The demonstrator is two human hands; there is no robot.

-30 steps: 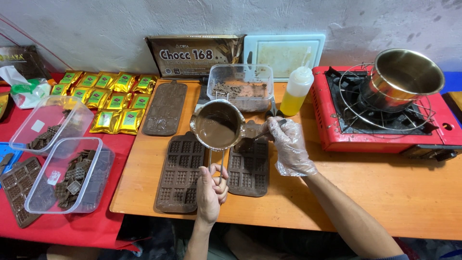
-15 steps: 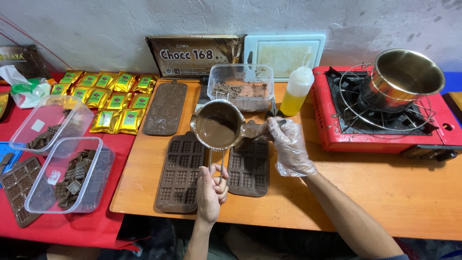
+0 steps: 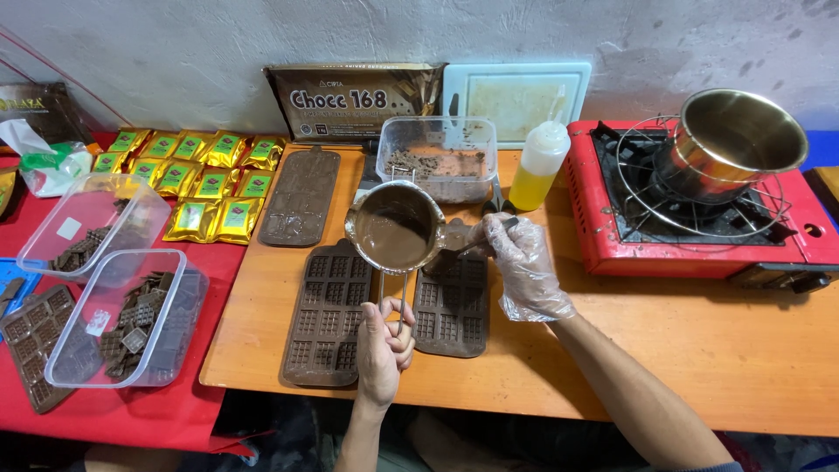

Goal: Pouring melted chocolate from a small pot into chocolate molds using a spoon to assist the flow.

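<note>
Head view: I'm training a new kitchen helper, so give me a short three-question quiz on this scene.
1. True or false: the left hand wears a clear glove.
2. What does the small metal saucepan contain? A) clear water B) brown melted chocolate C) nothing
3. What stands on the red stove?

Key: 1. False; the right hand wears it. 2. B. 3. A steel pot, tilted on a wire rack.

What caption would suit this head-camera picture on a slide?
Bare left hand holds a small steel saucepan of melted chocolate over brown segmented moulds; gloved right hand works beside it.
</note>
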